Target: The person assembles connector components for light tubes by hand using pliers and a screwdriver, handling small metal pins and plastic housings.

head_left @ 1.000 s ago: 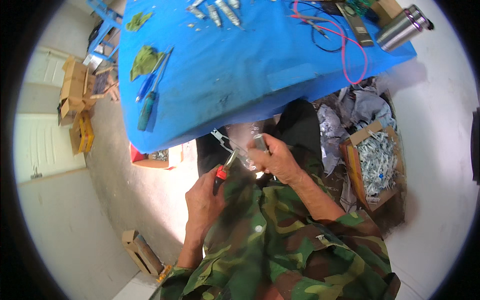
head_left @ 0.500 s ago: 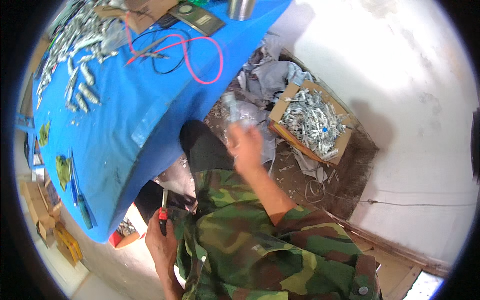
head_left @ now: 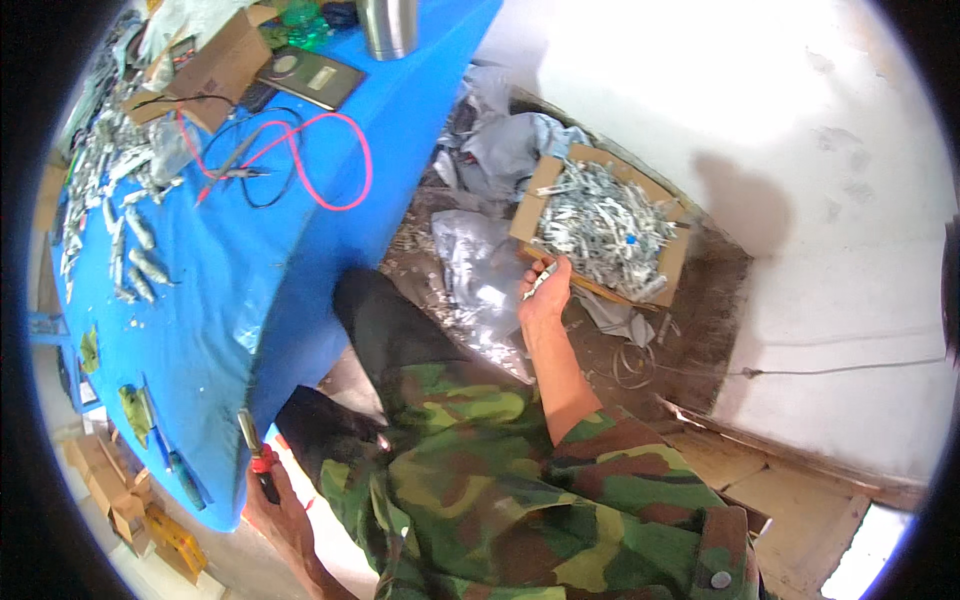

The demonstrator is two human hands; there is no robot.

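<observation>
Red and black, the handle of a metal-tipped tool (head_left: 262,467) is gripped in the left hand (head_left: 280,508), its fingers closed around it beside the edge of the blue-covered table (head_left: 215,285). By the curled fingers and thumb of the right hand (head_left: 548,297), a small silvery piece (head_left: 541,281) is held at the near edge of a cardboard box (head_left: 527,214) filled with pale, thin pieces (head_left: 600,222); whether the box is touched cannot be told.
</observation>
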